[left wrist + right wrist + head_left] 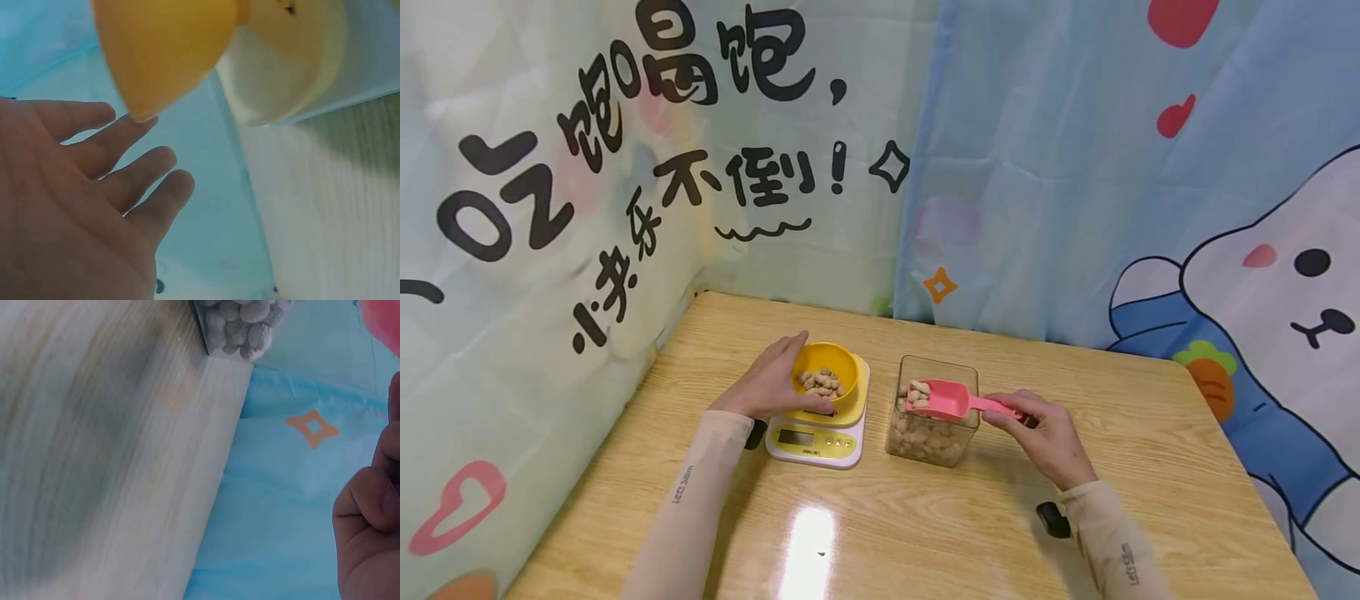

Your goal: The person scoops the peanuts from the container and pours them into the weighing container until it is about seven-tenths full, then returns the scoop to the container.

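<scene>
A yellow bowl (850, 360) of peanuts (822, 383) stands on a yellow-and-white kitchen scale (853, 450). My left hand (767, 382) lies along the bowl's left side, thumb in front; in the left wrist view the hand (94, 169) has its fingers spread and fairly straight, one at the edge of the bowl (165, 50). My right hand (1045, 433) pinches the handle of a pink scoop (949, 400), which holds a few peanuts above a clear square container (928, 442) of peanuts. In the right wrist view, the curled right fingers (369, 506) and part of the scoop (384, 322) show.
The wooden table (895, 533) ends at a curtain (1030, 208) behind and on the left, printed with black lettering and a cartoon animal. To the right of the scale stands the clear container, with a strip of table between them.
</scene>
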Available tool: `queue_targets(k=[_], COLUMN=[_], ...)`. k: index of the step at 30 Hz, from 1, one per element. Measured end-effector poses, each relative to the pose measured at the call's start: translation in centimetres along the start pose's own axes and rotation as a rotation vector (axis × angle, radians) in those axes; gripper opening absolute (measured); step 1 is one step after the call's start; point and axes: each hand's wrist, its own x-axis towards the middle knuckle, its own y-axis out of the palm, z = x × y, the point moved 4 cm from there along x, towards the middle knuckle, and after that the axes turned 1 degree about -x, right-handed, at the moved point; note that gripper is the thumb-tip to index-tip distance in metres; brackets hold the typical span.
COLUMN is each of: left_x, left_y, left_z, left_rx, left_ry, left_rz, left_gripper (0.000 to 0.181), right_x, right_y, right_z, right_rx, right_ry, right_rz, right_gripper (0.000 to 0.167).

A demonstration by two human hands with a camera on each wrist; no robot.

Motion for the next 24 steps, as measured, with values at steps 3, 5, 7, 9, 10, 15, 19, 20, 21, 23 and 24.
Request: queue_targets(k=[3,5,7,9,10,15,19,20,21,23,24], left_x=[0.21,0.33,0.39,0.36,0.33,0.31,0.3,0.32,0.33,0.32,0.32], left_y=[0.36,0.6,0.79,0.87,0.85,0.69,0.61,0.63,0.64,0.65,0.66], left_z=[0.42,0.63,0.77,0.81,0.84,0.86,0.82,0.84,0.84,0.83,0.85], left_rx=[-0.007,-0.01,-0.019,-0.023,-0.023,-0.002,0.015,0.022,0.025,0.027,0.031], left_ry=[-0.013,-0.022,-0.029,-0.035,-0.038,-0.044,-0.044,-0.044,-0.044,-0.046,-0.045], left_rz=[0.003,0.003,0.001,-0.001,-0.003,-0.007,-0.004,-0.004,-0.006,-0.01,-0.012], left_gripper=[0.127,0.127,0.126,0.127,0.127,0.127,0.126,0.126,0.126,0.125,0.125], right_x=[-0.13,-0.21,-0.28,-0.36,-0.33,-0.16,-0.01,0.04,0.11,0.31,0.45], right_y=[0.14,0.23,0.23,0.26,0.27,0.24,0.23,0.2,0.16,0.07,0.01], right_z=[-0.11,-0.24,-0.25,-0.2,-0.15,0.0,-0.03,0.03,0.07,0.22,0.31], right_rx=[0.004,0.004,0.009,0.009,0.012,0.033,0.048,0.05,0.055,0.059,0.058], right_ry=[-0.015,-0.016,-0.014,-0.009,-0.009,-0.009,-0.002,0.0,0.003,0.012,0.016], right_rz=[-0.022,-0.029,-0.03,-0.03,-0.03,-0.039,-0.039,-0.04,-0.041,-0.042,-0.044], right_gripper=[0.025,0.025,0.025,0.025,0.025,0.024,0.024,0.024,0.024,0.025,0.025])
